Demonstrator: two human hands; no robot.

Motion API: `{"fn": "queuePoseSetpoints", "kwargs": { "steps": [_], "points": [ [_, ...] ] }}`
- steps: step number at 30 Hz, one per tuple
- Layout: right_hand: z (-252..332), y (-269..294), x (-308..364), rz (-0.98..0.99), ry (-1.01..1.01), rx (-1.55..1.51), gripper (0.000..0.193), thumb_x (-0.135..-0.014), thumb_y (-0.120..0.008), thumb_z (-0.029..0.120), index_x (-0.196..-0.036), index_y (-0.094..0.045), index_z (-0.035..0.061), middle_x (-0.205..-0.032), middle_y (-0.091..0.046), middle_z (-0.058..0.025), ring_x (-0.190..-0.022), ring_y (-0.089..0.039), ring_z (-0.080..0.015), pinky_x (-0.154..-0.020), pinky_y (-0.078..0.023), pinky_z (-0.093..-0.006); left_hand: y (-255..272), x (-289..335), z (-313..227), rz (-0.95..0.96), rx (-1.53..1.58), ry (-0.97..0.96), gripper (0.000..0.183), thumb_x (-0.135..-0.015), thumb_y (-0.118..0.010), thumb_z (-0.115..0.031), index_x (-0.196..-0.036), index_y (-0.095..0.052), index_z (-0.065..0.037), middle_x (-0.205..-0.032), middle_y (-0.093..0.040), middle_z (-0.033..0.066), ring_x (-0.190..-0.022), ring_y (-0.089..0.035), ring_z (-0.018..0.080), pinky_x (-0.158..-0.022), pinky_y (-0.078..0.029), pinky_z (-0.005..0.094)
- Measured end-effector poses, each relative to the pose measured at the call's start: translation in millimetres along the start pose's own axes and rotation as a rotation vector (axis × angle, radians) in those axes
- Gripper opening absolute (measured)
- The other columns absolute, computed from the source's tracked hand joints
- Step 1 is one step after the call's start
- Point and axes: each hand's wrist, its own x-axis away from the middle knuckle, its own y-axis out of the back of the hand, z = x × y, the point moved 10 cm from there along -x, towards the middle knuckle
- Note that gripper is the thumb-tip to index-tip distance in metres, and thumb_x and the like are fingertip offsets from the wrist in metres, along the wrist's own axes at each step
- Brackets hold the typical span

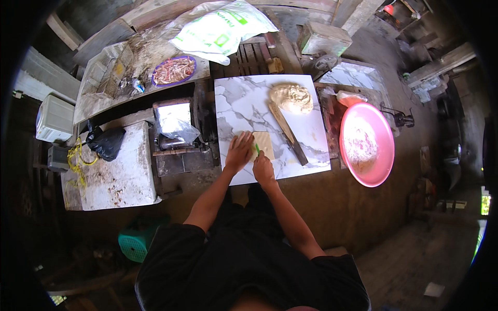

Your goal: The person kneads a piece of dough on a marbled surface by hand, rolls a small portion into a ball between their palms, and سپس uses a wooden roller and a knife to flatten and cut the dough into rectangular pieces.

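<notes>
My left hand lies with its fingers stretched out on the left edge of a flat cream-coloured slab, which may be rolled dough or a small board. Closed in my right hand is a green-handled tool, apparently a small knife; its tip rests over the slab near my left fingers, and the blade is too small to make out. Both hands are at the near part of a white marble-patterned tabletop. Beyond them sits a mound of pale dough, with a long wooden stick slanting from it toward the near right.
A pink basin holding white flour stands to the right. Leftward are a metal-topped machine, a black plastic bag and a stained pale board. Farther back are a purple-rimmed basket and a white-green sack.
</notes>
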Motion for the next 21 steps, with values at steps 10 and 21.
{"fn": "queuePoseSetpoints", "kwargs": {
  "steps": [10, 21],
  "points": [
    [-12, 1, 29, 0.004, -0.028, 0.011, 0.022, -0.079, -0.042, 0.007, -0.097, -0.040, -0.0059, -0.072, -0.055, -0.0243, -0.069, -0.056, -0.0387, -0.060, -0.046, -0.0439, 6, -4, -1, -0.072, -0.001, -0.039, 0.045, -0.080, -0.042, -0.019, -0.123, -0.037, -0.007, -0.131, -0.033, 0.0041, -0.123, -0.025, 0.0191, -0.099, -0.018, 0.0388],
    [-20, 21, 78, 0.014, -0.057, -0.032, 0.019, -0.079, -0.044, 0.009, -0.091, -0.043, -0.0052, -0.069, -0.055, -0.0242, -0.065, -0.054, -0.0406, -0.060, -0.044, -0.0470, 1, -11, 5, -0.089, 0.108, -0.059, 0.044, -0.081, -0.042, -0.017, -0.123, -0.036, -0.005, -0.130, -0.032, 0.0089, -0.122, -0.026, 0.0229, -0.099, -0.019, 0.0399]
  ]
}}
